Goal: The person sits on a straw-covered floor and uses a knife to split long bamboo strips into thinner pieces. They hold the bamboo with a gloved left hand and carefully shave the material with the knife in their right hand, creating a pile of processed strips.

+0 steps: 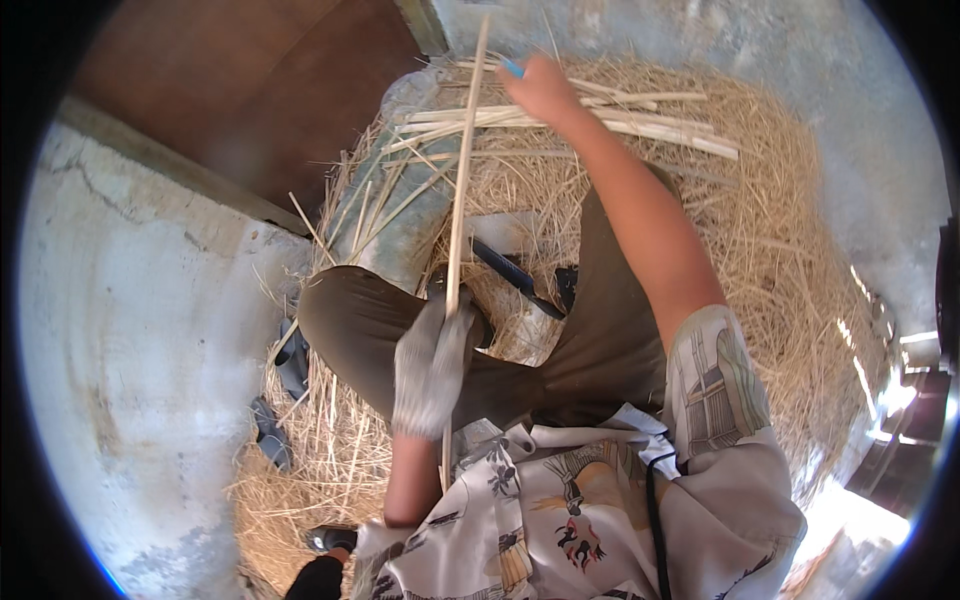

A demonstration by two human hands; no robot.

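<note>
My left hand (432,365), in a pale knitted glove, is closed around a long, thin bamboo strip (462,180). The strip runs from beside my body, past my lap, to the far wall. My bare right hand (545,92) is stretched far forward in a fist, right of the strip's far end. A small blue tool (513,68) pokes out of that fist; the rest of it is hidden in the fingers. Beneath that hand lie several split pale strips (660,128). Between my bent legs rests a long dark tool (505,268), possibly a knife.
Straw-like shavings (770,240) cover the floor. A greenish sack-like bundle (405,230) with loose strips lies ahead on the left. Worn walls (130,300) stand on both sides, with a brown door panel (240,100) at far left. Grey shoes (270,435) lie at left.
</note>
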